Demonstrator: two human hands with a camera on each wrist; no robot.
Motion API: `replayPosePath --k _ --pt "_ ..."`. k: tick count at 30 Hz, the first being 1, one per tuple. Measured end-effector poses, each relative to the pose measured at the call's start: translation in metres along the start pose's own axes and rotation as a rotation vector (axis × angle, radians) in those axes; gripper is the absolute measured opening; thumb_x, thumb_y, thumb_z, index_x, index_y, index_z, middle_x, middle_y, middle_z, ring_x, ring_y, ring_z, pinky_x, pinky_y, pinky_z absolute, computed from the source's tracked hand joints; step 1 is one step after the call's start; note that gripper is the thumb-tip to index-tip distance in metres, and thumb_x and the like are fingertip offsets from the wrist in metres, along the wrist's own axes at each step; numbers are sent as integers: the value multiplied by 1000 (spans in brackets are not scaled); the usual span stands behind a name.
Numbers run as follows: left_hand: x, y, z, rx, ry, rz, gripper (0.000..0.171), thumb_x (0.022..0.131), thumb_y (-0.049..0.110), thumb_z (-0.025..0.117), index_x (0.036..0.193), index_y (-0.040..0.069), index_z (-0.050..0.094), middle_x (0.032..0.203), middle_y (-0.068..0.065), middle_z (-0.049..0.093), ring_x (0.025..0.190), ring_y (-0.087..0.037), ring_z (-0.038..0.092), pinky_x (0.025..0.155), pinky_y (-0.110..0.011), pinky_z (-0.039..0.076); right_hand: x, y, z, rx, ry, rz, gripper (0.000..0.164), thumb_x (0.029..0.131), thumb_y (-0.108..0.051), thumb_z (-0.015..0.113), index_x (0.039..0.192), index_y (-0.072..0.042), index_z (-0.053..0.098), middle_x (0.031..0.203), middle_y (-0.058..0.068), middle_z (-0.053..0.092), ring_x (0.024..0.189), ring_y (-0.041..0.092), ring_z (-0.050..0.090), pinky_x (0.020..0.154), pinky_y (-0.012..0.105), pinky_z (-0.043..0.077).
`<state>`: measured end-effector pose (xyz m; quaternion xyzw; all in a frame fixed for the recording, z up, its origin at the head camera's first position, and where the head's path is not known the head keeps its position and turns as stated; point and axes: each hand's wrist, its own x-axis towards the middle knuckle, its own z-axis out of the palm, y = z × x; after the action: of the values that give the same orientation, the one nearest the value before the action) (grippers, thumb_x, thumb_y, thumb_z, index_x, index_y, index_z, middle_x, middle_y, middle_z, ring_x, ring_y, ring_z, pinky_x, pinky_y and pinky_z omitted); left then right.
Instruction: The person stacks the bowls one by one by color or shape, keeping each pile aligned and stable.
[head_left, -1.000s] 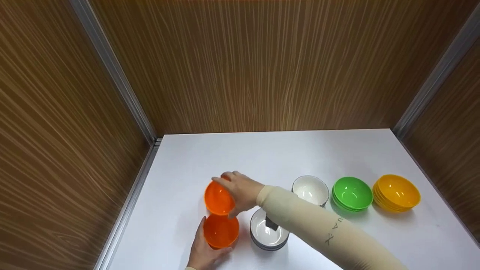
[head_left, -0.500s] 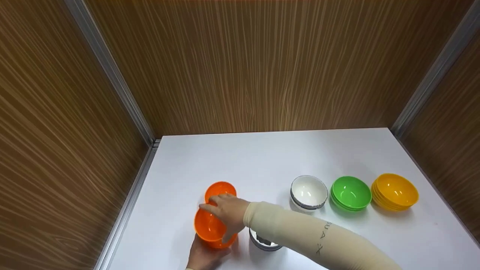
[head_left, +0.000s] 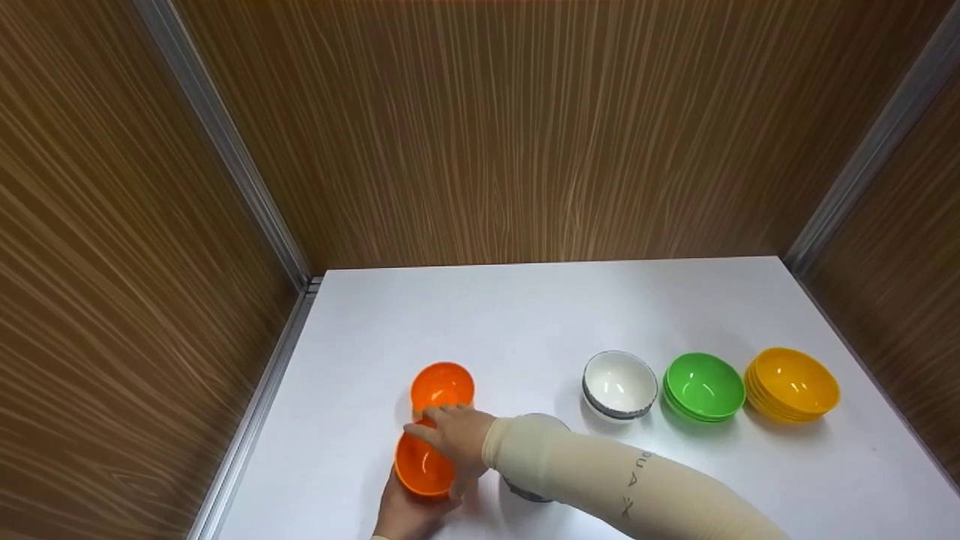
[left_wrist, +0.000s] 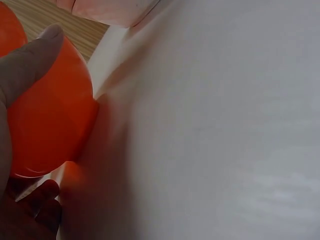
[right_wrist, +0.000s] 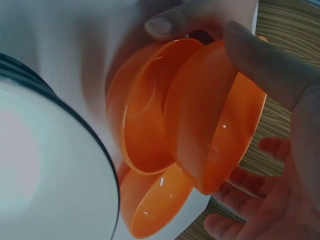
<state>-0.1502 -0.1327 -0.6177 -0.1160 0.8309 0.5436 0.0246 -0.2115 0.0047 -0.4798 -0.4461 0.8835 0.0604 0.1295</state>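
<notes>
My right hand [head_left: 461, 442] pinches the rim of an orange bowl [head_left: 424, 465], thumb on one side and fingers on the other. In the right wrist view this tilted bowl [right_wrist: 200, 110] sits partly inside the mouth of a second orange bowl [right_wrist: 142, 120]. My left hand [head_left: 409, 510] grips that lower bowl from the near left; in the left wrist view its thumb [left_wrist: 30, 65] lies along the orange wall [left_wrist: 55, 115]. Another orange bowl [head_left: 442, 382] stands just beyond, upright on the table. The head view largely hides the lower bowl under the held one.
White dark-rimmed bowls [head_left: 529, 493] stand under my right sleeve, mostly covered by it. Farther right, a white stack [head_left: 620, 382], a green stack [head_left: 705, 386] and a yellow stack [head_left: 795, 382] form a row on the white table [head_left: 525, 322]. Wood-grain panels [head_left: 480, 150] enclose the table.
My right hand has brought an orange bowl from the far orange spot toward me, over the bowl in my left hand. The far orange bowl is uncovered now; my left hand stays in place.
</notes>
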Motion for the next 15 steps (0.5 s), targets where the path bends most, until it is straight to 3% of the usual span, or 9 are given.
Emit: replayPosePath --k 9,15 --pt "4 -1 1 19 -9 7 131 36 44 89 143 26 17 138 3 35 120 -22 37 102 -52 29 8 5 19 -49 -2 15 109 54 -53 81 143 -30 23 132 6 38 115 22 44 98 35 38" --pt "5 -4 2 75 -20 54 131 39 46 88 144 21 15 139 -1 34 120 -23 37 103 -50 28 11 9 25 -72 -4 32 101 62 -39 82 144 -31 23 132 5 38 116 22 44 96 37 41"
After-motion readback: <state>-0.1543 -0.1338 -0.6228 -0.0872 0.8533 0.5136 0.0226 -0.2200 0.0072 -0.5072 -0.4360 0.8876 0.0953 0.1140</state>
